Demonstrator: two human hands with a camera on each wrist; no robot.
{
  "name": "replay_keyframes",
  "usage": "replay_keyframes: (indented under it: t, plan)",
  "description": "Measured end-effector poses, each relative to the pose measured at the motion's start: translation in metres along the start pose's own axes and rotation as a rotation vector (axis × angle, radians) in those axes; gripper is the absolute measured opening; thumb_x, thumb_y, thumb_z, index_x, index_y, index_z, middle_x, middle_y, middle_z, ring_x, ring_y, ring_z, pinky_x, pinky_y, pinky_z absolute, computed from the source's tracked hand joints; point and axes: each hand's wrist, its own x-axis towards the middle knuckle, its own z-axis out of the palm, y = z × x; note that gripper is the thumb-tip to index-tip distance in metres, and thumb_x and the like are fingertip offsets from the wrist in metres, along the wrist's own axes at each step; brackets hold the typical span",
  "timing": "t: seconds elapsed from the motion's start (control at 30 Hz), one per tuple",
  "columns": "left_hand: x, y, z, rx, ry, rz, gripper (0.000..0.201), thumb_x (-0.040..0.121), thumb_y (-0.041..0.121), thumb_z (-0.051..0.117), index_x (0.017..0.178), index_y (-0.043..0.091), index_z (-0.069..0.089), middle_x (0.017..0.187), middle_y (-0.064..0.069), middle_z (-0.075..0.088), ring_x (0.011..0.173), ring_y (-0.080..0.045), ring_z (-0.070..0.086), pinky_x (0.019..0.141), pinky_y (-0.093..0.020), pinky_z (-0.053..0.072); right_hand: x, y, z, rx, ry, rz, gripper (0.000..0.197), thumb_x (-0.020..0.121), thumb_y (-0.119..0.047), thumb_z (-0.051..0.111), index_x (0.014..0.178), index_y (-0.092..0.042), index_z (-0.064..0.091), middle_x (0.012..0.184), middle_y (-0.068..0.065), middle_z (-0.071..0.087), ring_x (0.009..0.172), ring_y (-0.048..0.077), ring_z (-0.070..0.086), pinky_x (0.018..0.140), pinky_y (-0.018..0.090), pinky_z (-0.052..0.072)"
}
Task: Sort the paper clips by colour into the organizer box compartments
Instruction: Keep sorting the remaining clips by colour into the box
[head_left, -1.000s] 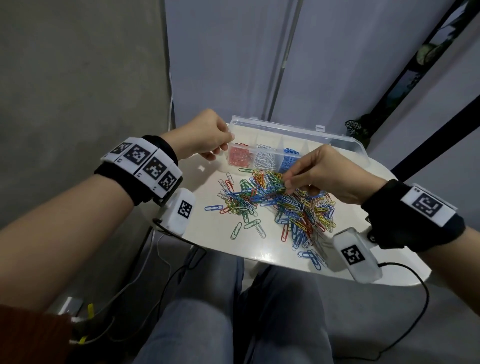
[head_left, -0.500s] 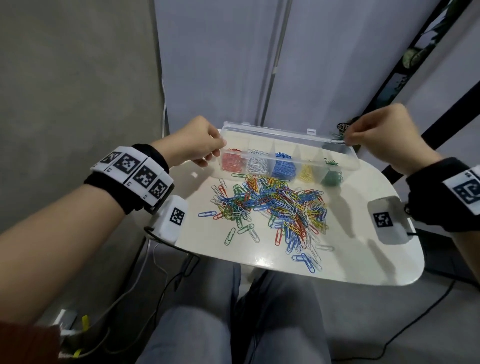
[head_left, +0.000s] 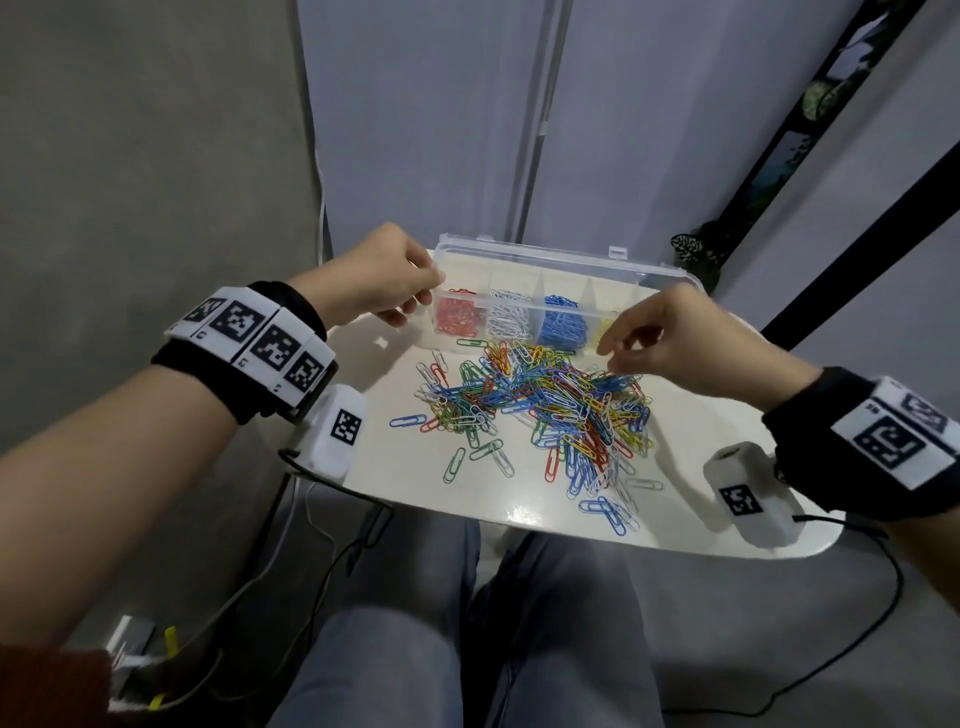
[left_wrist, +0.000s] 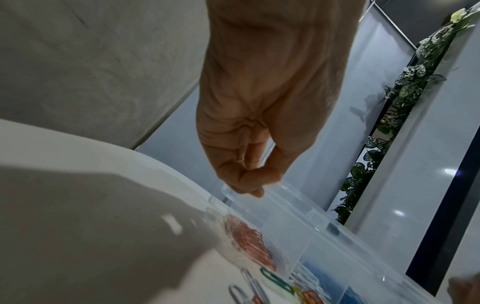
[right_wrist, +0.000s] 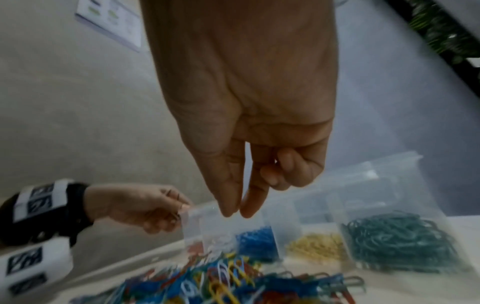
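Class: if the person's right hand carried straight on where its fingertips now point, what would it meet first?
Probably the mixed pile of coloured paper clips just below the right hand; exact depth is unclear.

The clear plastic organizer box (head_left: 566, 260) sits at the far edge of the white table, lid open and standing up behind it. Going left to right, the compartments have red clips (head_left: 457, 318), white clips (head_left: 509, 319), blue clips (head_left: 562, 325), yellow clips (right_wrist: 315, 246) and green clips (right_wrist: 397, 238). The mixed pile of paper clips (head_left: 550, 410) lies loose right in front, with a few strays toward the near edge.
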Motion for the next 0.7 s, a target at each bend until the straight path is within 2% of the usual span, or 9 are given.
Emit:
replay_keyframes:
  t: [0.1, 0.27, 0.37, 0.47, 0.57, 0.63, 0.7]
  plan:
    - [-0.001, 0.001, 0.000, 0.001, 0.001, -0.001, 0.024, 0.099, 0.017, 0.053, 0.102, -0.003, 0.065, 0.074, -0.008, 0.060, 0.056, -0.013, 0.048, 0.038, -0.018, 0.044, 0.002, -0.001, 0.013, -0.067, -0.062, 0.014, 0.014, 0.071, -0.007, 0.081, 0.082, -0.016, 0.077, 0.066, -0.010, 0.064, 0.054, -0.006, 0.052, 0.051, 0.009, 0.038]
    - [-0.001, 0.000, 0.000, 0.002, 0.005, 0.001, 0.024, 0.099, 0.016, 0.053, 0.102, -0.004, 0.065, 0.074, -0.008, 0.060, 0.055, -0.014, 0.048, 0.037, -0.018, 0.044, 0.002, -0.001, 0.029, -0.140, -0.193, 0.047, 0.013, 0.071, -0.008, 0.082, 0.079, -0.015, 0.075, 0.074, -0.002, 0.070, 0.058, 0.002, 0.055, 0.052, 0.009, 0.039]
    - [-0.001, 0.000, 0.000, -0.003, -0.002, 0.000, 0.025, 0.099, 0.017, 0.053, 0.101, -0.005, 0.065, 0.073, -0.007, 0.059, 0.055, -0.013, 0.047, 0.038, -0.019, 0.044, 0.001, -0.001, 0.029, -0.092, -0.170, 0.039, 0.009, 0.072, -0.005, 0.081, 0.075, -0.011, 0.075, 0.066, -0.003, 0.066, 0.050, 0.001, 0.051, 0.051, 0.009, 0.039]
    - [-0.001, 0.000, 0.000, 0.001, -0.002, 0.000, 0.024, 0.099, 0.017, 0.053, 0.100, -0.003, 0.065, 0.073, -0.007, 0.059, 0.055, -0.014, 0.047, 0.038, -0.019, 0.044, 0.001, 0.001, 0.017, 0.071, -0.088, 0.057, 0.011, 0.073, 0.001, 0.079, 0.073, -0.009, 0.076, 0.064, -0.001, 0.069, 0.049, -0.004, 0.054, 0.053, 0.007, 0.041]
    - [0.000, -0.001, 0.000, 0.000, 0.001, 0.002, 0.023, 0.099, 0.017, 0.053, 0.099, -0.002, 0.065, 0.073, -0.007, 0.059, 0.055, -0.014, 0.047, 0.037, -0.018, 0.044, -0.002, 0.004, 0.003, 0.116, -0.030, 0.083, 0.005, 0.074, 0.000, 0.078, 0.076, -0.004, 0.076, 0.062, -0.001, 0.067, 0.046, -0.004, 0.051, 0.049, 0.006, 0.037]
    - [0.000, -0.001, 0.000, 0.000, 0.000, 0.000, 0.022, 0.099, 0.017, 0.053, 0.098, -0.002, 0.065, 0.073, -0.007, 0.059, 0.055, -0.014, 0.047, 0.038, -0.019, 0.044, -0.004, 0.007, -0.003, 0.085, -0.060, 0.084, 0.007, 0.076, 0.001, 0.075, 0.075, -0.005, 0.075, 0.064, 0.002, 0.069, 0.048, -0.001, 0.051, 0.050, 0.006, 0.037]
    - [0.001, -0.001, 0.000, 0.001, 0.000, 0.000, 0.023, 0.099, 0.018, 0.053, 0.098, -0.001, 0.065, 0.074, -0.007, 0.060, 0.055, -0.014, 0.048, 0.038, -0.020, 0.044, -0.009, 0.011, -0.005, 0.064, -0.146, 0.065, 0.013, 0.076, 0.004, 0.075, 0.075, -0.009, 0.076, 0.067, 0.003, 0.072, 0.052, 0.001, 0.054, 0.056, 0.009, 0.044]
